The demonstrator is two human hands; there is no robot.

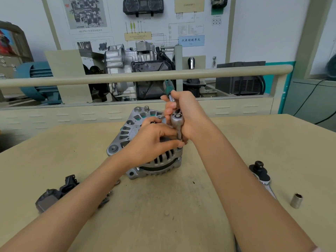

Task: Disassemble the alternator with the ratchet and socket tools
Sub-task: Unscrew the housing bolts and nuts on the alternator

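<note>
The left hand's (pixel 152 137) fingers (pixel 171 132) pinch the steel socket extension (pixel 179 133) under the silver ratchet with green handle (pixel 175 113), which the right hand (pixel 183 113) grips, fingers curled, above the ribbed grey metal alternator (pixel 145 142) resting mid-surface (pixel 181 206), a loose silver socket (pixel 296 200) well apart at right.

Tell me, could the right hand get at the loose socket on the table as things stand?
Probably yes, but not straight away. The right hand grips the ratchet on the alternator. The loose socket stands unobstructed on the table, to the right arm's outer side.
</note>
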